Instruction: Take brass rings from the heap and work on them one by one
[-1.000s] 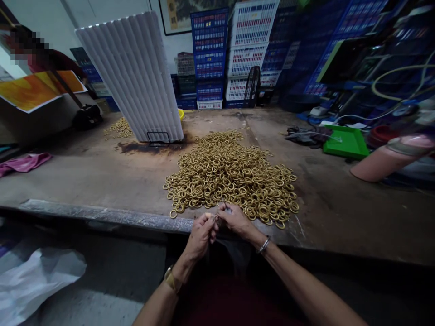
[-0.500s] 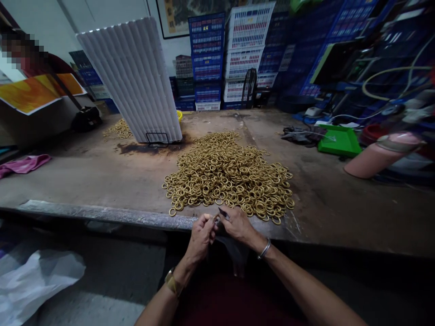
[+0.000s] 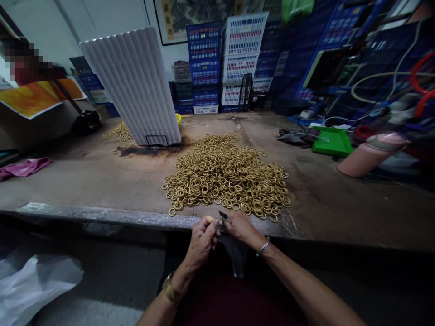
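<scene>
The left hand and the right hand meet at the near edge of the workbench, fingertips pinched together on a small dark tool or blade whose tip sticks up between them. Both hands are curled tight; which one carries the grip on it cannot be told. A thin dark plastic bag hangs below the hands, over the edge; its contents are hidden.

Just beyond the hands, at 12 o'clock, lies a broad heap of brass rings, its nearest rings almost touching the right hand. A smaller heap of rings lies far off at 10 o'clock, beside a tall white ribbed panel. At 2 o'clock sits a green tray, with a pink tube further right. Stacked blue and white crates line the back wall. A pink cloth lies at 9 o'clock.
</scene>
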Demonstrator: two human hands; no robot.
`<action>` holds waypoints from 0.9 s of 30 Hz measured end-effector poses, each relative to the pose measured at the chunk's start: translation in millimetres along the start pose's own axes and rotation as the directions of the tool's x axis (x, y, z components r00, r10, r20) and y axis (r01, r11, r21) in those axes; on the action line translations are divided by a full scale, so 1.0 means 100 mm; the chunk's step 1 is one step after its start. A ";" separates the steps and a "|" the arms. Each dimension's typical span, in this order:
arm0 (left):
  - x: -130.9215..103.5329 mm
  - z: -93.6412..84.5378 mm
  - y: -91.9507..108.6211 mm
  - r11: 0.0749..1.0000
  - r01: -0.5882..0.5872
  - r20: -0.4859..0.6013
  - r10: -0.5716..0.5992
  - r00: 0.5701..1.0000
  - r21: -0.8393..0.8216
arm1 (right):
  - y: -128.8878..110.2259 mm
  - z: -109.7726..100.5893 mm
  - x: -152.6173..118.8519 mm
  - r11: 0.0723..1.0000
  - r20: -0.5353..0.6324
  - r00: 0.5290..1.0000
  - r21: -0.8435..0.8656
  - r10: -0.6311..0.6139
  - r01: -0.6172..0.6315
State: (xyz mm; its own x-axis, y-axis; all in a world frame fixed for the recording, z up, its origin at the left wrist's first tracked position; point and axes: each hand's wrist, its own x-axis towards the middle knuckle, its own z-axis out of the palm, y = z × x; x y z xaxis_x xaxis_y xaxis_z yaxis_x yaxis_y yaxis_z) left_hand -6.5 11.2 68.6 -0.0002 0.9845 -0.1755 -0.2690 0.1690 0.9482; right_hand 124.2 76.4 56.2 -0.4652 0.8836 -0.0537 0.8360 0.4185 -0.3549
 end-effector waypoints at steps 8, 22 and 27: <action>0.01 -0.09 -0.05 0.925 0.106 0.008 -0.111 0.994 -0.364 | -0.04 -0.07 0.27 0.999 -0.208 0.978 -0.036 0.022 -0.030; 0.06 -0.27 -0.14 0.772 0.211 0.038 -0.235 0.971 -0.600 | -0.11 0.06 0.63 0.972 -0.116 0.988 -0.198 0.103 -0.125; 0.12 -0.27 -0.18 0.755 0.209 0.022 -0.249 0.968 -0.621 | -0.10 0.04 0.67 0.968 -0.099 0.988 -0.211 0.116 -0.135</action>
State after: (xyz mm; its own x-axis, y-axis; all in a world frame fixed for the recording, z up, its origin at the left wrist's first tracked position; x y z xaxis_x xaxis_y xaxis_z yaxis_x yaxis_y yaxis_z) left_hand -27.4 19.2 42.4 0.0880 0.9120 -0.4006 -0.8015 0.3037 0.5152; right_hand 83.8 130.3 52.0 -0.3335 0.9427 -0.0021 0.9336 0.3300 -0.1397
